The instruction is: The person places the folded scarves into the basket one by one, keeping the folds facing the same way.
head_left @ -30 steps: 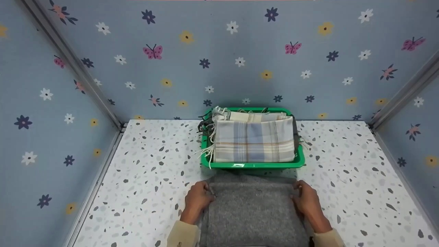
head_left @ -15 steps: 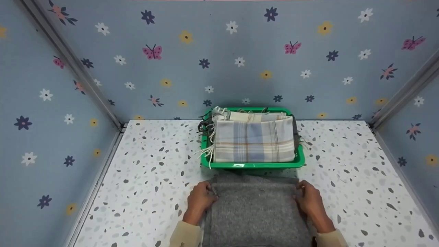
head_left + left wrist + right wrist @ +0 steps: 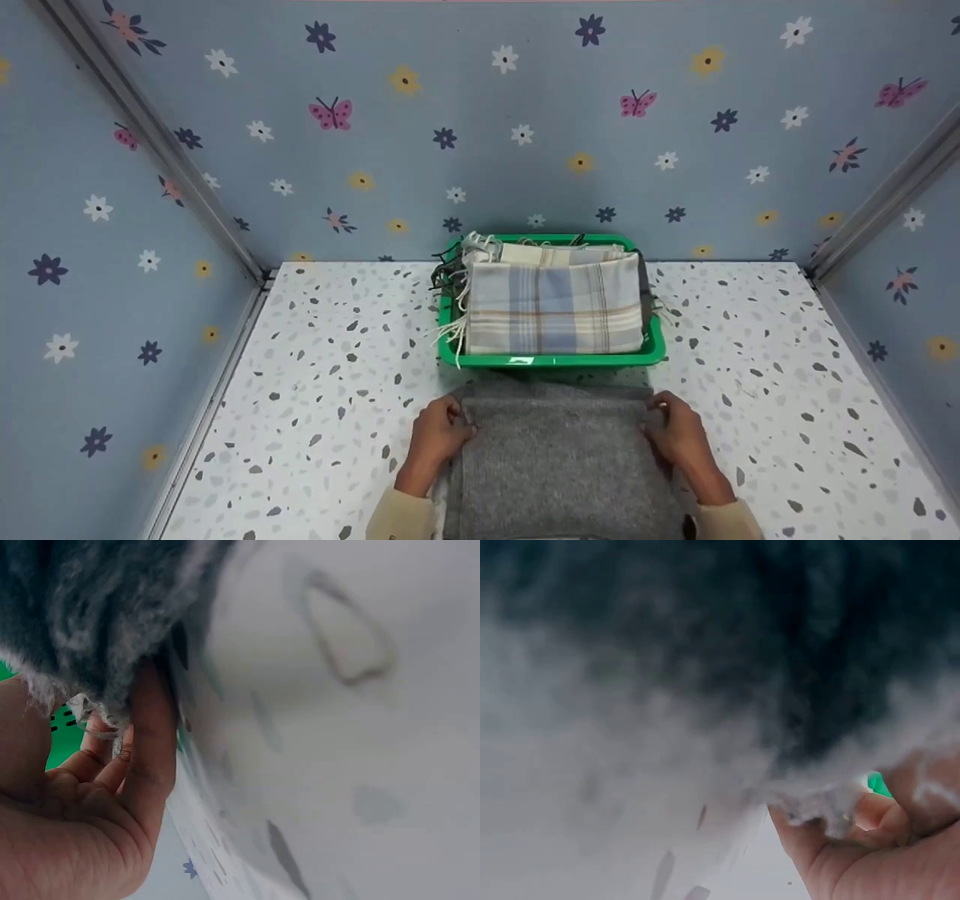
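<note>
A grey woollen cloth (image 3: 562, 465), folded into a rough rectangle, lies on the speckled table in front of the basket. My left hand (image 3: 437, 435) pinches its far left corner between thumb and fingers. At the far right corner my right hand (image 3: 679, 435) pinches the same cloth. In the left wrist view the fuzzy cloth edge (image 3: 97, 622) sits between the thumb and the fingers (image 3: 154, 750). Up close in the right wrist view, the blurred cloth (image 3: 705, 637) covers much of the frame, with its edge at the fingers (image 3: 802, 840).
A green basket (image 3: 555, 361) stands just beyond the cloth, against the back wall. Folded plaid cloths (image 3: 555, 307) with fringes fill it, some fringe hanging over the rim. Flower-patterned panels (image 3: 480, 112) enclose the speckled table (image 3: 330, 390) at the back and both sides.
Both hands and the grey cloth's far edge have shifted very slightly to the right in the head view. The pinch at both corners stays the same, and the basket has not moved.
</note>
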The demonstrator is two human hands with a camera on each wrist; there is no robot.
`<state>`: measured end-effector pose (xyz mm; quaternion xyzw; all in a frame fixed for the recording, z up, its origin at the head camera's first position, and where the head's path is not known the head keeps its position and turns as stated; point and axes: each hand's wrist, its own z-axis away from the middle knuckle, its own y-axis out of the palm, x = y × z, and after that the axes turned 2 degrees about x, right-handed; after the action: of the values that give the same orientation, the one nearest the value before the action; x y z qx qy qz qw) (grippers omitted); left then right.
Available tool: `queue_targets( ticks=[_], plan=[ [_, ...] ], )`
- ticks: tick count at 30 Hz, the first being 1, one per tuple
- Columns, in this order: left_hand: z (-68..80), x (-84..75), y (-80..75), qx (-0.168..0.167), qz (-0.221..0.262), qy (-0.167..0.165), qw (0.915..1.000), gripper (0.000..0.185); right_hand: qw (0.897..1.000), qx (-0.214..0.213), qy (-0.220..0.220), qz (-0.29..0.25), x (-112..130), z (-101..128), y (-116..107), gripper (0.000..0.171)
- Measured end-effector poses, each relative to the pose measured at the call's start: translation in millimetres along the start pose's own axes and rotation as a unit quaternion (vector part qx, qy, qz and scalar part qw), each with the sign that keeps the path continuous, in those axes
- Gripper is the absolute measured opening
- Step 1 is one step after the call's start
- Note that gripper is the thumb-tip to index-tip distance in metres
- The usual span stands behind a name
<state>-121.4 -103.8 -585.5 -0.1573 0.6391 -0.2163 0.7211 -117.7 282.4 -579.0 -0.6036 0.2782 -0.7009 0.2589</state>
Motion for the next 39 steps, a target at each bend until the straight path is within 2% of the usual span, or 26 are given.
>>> queue_targets(
  ticks=[4, 8, 11, 15, 19, 30, 39],
  plan=[
    [-1.1, 2.6, -3.4, 0.005, 0.023, -0.008, 0.9997, 0.027, 0.999, 0.025, 0.010, -0.031, -1.7, -2.5, -4.9, 0.044],
    [-2.5, 1.2, -7.1, 0.011, 0.101, -0.020, 0.9946, 0.041, 0.996, 0.052, 0.041, -0.062, -1.8, -6.5, -8.7, 0.066],
    [-4.8, 0.8, -7.8, -0.002, 0.145, -0.036, 0.9889, 0.052, 0.991, 0.070, 0.072, -0.087, -0.8, -8.9, -9.4, 0.073],
    [-7.8, 2.1, -7.0, -0.021, 0.149, -0.055, 0.9871, 0.063, 0.983, 0.094, 0.107, -0.116, 0.6, -12.0, -10.7, 0.073],
    [-8.8, 0.0, -7.9, -0.018, 0.138, -0.057, 0.9886, 0.060, 0.977, 0.107, 0.119, -0.140, 1.9, -13.5, -14.6, 0.067],
    [-6.6, -8.7, -14.0, -0.010, 0.129, -0.054, 0.9901, 0.055, 0.972, 0.070, 0.119, -0.191, 1.7, -4.8, -20.1, 0.055],
    [2.3, -19.4, -19.3, -0.010, 0.146, -0.029, 0.9888, 0.044, 0.972, 0.082, 0.118, -0.187, 6.4, 0.5, -34.9, 0.059]
  ],
)
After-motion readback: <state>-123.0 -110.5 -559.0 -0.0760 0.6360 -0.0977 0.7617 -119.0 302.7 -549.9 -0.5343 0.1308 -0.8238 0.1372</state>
